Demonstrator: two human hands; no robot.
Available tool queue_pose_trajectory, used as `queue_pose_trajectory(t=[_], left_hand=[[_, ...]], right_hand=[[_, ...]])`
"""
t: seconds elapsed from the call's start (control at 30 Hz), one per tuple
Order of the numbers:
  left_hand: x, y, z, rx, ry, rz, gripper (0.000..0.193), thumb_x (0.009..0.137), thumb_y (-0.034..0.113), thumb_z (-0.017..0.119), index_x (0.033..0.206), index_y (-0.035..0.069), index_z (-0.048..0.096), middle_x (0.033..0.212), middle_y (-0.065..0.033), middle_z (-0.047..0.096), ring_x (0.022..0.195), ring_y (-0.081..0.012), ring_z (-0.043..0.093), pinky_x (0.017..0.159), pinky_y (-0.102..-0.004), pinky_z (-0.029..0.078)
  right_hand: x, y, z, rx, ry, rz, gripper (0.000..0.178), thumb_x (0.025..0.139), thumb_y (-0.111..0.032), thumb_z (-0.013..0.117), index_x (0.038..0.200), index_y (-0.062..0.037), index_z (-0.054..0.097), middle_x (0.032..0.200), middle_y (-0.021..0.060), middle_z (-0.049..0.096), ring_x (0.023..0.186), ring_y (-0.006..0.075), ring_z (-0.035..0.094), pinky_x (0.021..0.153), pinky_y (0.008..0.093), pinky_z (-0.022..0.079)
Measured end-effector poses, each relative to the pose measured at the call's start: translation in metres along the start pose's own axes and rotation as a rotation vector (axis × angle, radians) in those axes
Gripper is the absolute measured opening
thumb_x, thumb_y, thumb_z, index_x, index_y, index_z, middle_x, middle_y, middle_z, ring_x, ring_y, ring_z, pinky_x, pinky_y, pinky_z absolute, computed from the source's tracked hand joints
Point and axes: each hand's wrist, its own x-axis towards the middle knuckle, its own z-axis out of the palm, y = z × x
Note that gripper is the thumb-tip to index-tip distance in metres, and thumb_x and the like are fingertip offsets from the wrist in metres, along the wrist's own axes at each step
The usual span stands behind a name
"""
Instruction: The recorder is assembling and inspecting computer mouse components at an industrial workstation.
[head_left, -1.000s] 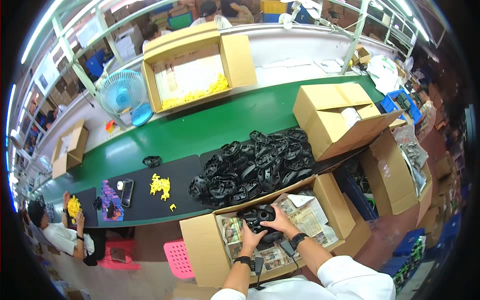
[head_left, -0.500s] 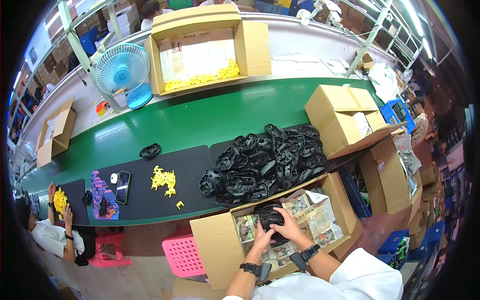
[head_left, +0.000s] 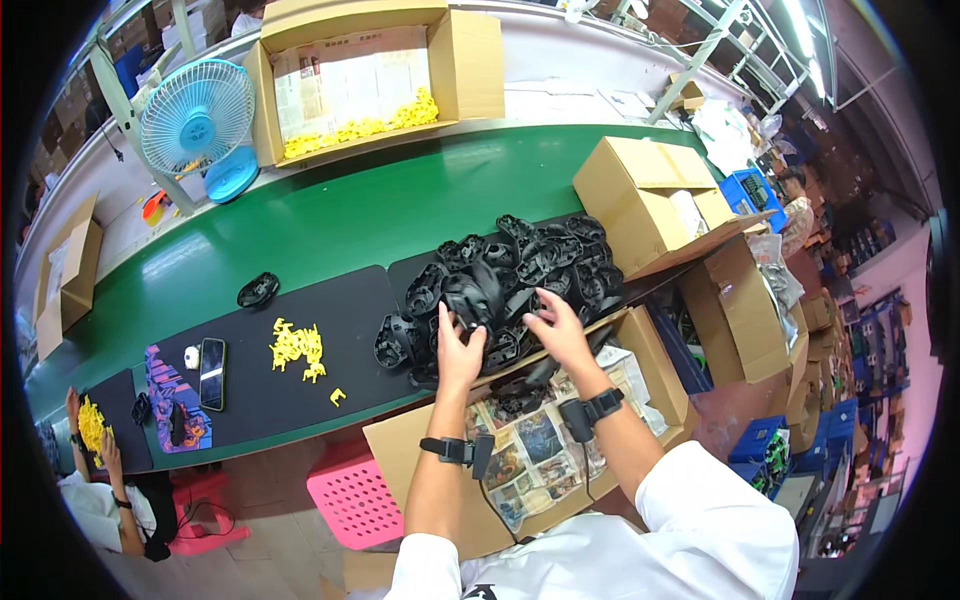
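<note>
Green work table (head_left: 330, 225) — it runs from near left to far right across your view, with a black mat (head_left: 300, 385) laid along its near edge.

Far cardboard box (head_left: 470, 60) — open, lined with printed paper, a row of small yellow parts along its near wall.

Right cardboard box (head_left: 640, 185) — open, standing on the table just right of the heap.

Near cardboard box (head_left: 400, 450) — open below the table edge, directly under your forearms, lined with printed paper (head_left: 530, 450); a few black parts lie in it at its far side.

Heap of black plastic parts (head_left: 510, 275) — piled on the mat at the middle of the table, right in front of you.

Pale blue fan (head_left: 195, 115) — upright at the far left of the table.

Pink stool (head_left: 360, 495) — on the floor, left of the near box.

Your left hand (head_left: 458, 350) — fingers spread, resting on the near edge of the heap; you are touching parts, but whether any one is gripped cannot be told.

Your right hand (head_left: 560, 330) — fingers spread over the heap's near right side, likewise touching; a grip cannot be told.

Yellow small parts (head_left: 297, 345) — a loose cluster on the mat, well left of the heap.

Phone (head_left: 212, 372) — flat on the mat, left of the yellow cluster.

Single black part (head_left: 258, 290) — alone, at the mat's far edge, left of the heap.
</note>
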Motion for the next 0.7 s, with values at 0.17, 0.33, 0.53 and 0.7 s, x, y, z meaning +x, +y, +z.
queue_pose_trajectory(t=[0.17,0.33,0.53,0.7], left_hand=[[-0.012,0.016,-0.027,0.321,0.139,0.211,0.04,0.083,0.006,0.062,0.122,0.0,0.055,0.127,-0.0159,0.049,0.103,-0.0256,0.058,0.082,-0.0304,0.052],[-0.051,0.036,0.0,0.223,0.012,0.294,0.006,0.084,0.002,0.058,0.089,0.002,0.062,0.086,-0.0054,0.059,0.072,-0.0112,0.055,0.06,-0.0222,0.045],[-0.112,-0.039,0.033,0.613,-0.44,0.278,0.024,0.075,0.012,0.066,0.097,0.003,0.061,0.099,-0.0146,0.06,0.1,-0.034,0.056,0.087,-0.0413,0.046],[-0.11,-0.061,0.031,1.127,-0.507,0.112,0.052,0.075,0.011,0.063,0.125,0.011,0.049,0.111,-0.0157,0.052,0.1,-0.0346,0.055,0.087,-0.0518,0.045]], right_hand=[[-0.044,0.103,-0.06,-0.1,0.301,0.104,0.045,0.079,-0.025,0.072,0.117,-0.0037,0.059,0.116,0.0169,0.058,0.101,0.0257,0.058,0.09,0.0367,0.046],[-0.068,0.199,-0.104,-0.207,0.474,0.409,0.066,0.074,-0.032,0.076,0.125,0.0015,0.051,0.122,0.0211,0.053,0.108,0.0333,0.054,0.096,0.0399,0.043],[-0.035,0.201,-0.085,-0.298,0.319,0.309,0.083,0.067,-0.039,0.08,0.129,0.0037,0.045,0.127,0.027,0.051,0.121,0.0369,0.047,0.102,0.0402,0.038],[-0.03,0.209,-0.056,-0.25,0.206,0.269,0.076,0.065,-0.039,0.08,0.121,0.0034,0.051,0.121,0.0227,0.054,0.117,0.0342,0.049,0.1,0.0411,0.038]])
